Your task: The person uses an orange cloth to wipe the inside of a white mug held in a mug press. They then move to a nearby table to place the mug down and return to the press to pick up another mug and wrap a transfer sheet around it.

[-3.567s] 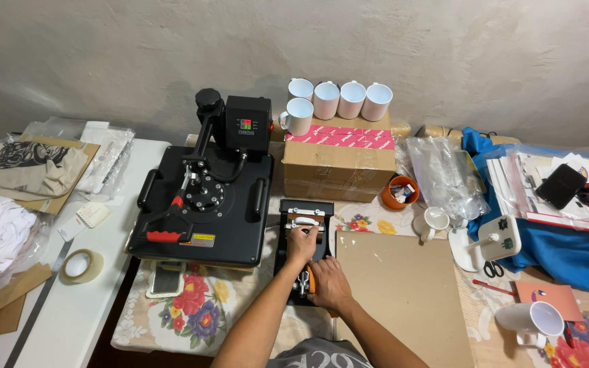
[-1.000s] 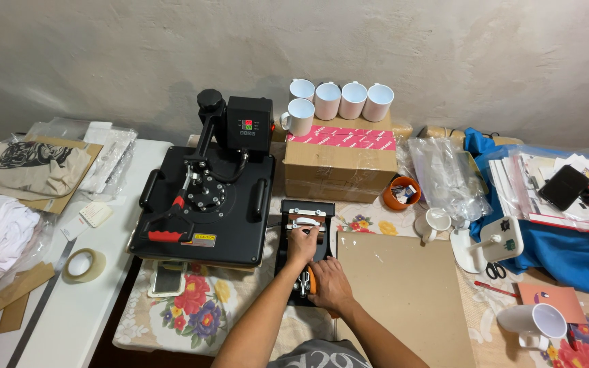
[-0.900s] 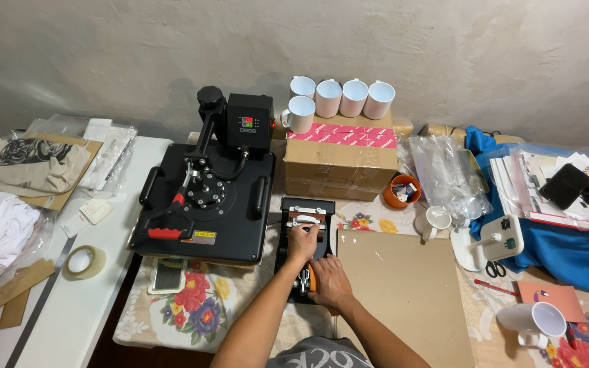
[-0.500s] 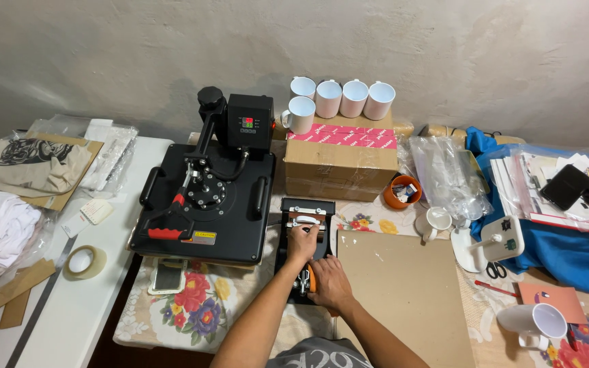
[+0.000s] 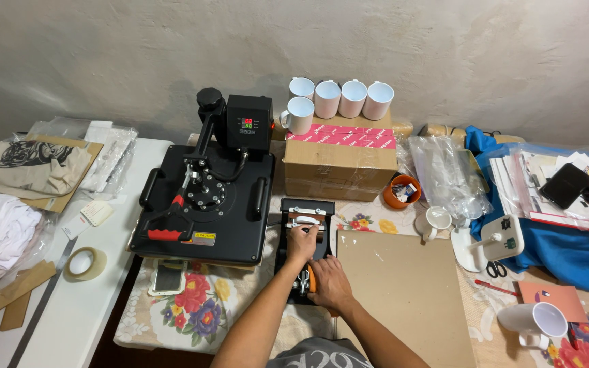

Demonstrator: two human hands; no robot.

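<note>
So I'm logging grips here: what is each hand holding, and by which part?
Left hand rests on the small black mug press at its silver top bar; right hand covers its orange handle. Whether either truly grips, I cannot tell.

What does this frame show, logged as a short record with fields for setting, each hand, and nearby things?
setting: cluttered work table with a floral cloth, by a plain wall
left hand: on the top of the small black mug press
right hand: on the press's orange-handled lever, lower end
left of press: large black heat press
right of press: brown cardboard sheet
behind: cardboard box carrying five white mugs
</note>
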